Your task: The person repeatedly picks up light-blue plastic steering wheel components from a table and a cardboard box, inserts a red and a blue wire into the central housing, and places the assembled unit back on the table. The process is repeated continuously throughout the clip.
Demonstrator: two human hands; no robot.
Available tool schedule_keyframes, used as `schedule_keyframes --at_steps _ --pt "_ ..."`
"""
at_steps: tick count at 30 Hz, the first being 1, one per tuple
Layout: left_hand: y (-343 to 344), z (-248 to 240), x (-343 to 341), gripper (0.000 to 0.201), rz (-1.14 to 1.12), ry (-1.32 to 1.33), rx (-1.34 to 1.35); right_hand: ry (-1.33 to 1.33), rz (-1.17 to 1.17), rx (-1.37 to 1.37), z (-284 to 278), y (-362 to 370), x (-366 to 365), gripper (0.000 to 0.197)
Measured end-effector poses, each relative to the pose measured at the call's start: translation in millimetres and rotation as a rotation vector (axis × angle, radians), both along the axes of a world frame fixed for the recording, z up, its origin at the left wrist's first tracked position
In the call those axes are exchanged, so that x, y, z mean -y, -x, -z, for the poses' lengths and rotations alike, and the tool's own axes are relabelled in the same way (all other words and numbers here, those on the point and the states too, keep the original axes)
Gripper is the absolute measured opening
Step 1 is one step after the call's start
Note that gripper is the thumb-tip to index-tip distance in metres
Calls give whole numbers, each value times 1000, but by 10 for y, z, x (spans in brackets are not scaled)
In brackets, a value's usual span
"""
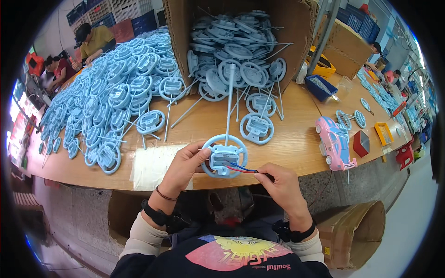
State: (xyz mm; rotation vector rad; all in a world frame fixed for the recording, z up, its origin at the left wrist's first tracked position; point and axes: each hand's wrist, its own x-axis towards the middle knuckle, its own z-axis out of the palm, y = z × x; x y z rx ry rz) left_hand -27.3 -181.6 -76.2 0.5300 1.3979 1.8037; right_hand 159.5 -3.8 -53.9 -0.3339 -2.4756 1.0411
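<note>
A light-blue toy steering wheel (225, 159) with a long thin column pointing away is in front of me at the table's near edge. My left hand (185, 164) grips its left rim, thumb on top. From the open recess in the wheel's hub come red and blue wires (241, 168). My right hand (282, 181) pinches their free ends just right of the wheel. A dark bit shows at the fingertips; I cannot make out what it is.
Many similar wheels (141, 83) pile up on the left. More fill a cardboard box (299, 41) ahead. A pink toy car (330, 143), a red tray (361, 143) and a blue bin (321, 88) stand to the right. Other people work farther off.
</note>
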Motion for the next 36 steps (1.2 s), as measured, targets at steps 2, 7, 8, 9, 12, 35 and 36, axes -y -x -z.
schedule_keyframes --at_steps 2,7,8,9,12,35,36 --pt "-9 -19 32 32 1 -2 -32 -12 -7 2 -17 52 28 10" --pt "-64 25 0 31 -34 -37 13 16 -74 -30 49 139 49 9" --pt "-65 38 -5 30 -41 -39 19 25 -91 -22 65 137 32 9" --pt "-70 35 -9 31 -38 -37 20 34 -108 -14 71 132 21 9" --pt "-78 -3 -70 32 -31 -31 17 121 -111 -6 6 102 -14 9" --pt "220 393 1851 36 -399 -118 -125 392 146 -32 248 285 -323 25" --pt "195 338 2252 39 -342 -25 -186 394 239 12 284 335 -487 30"
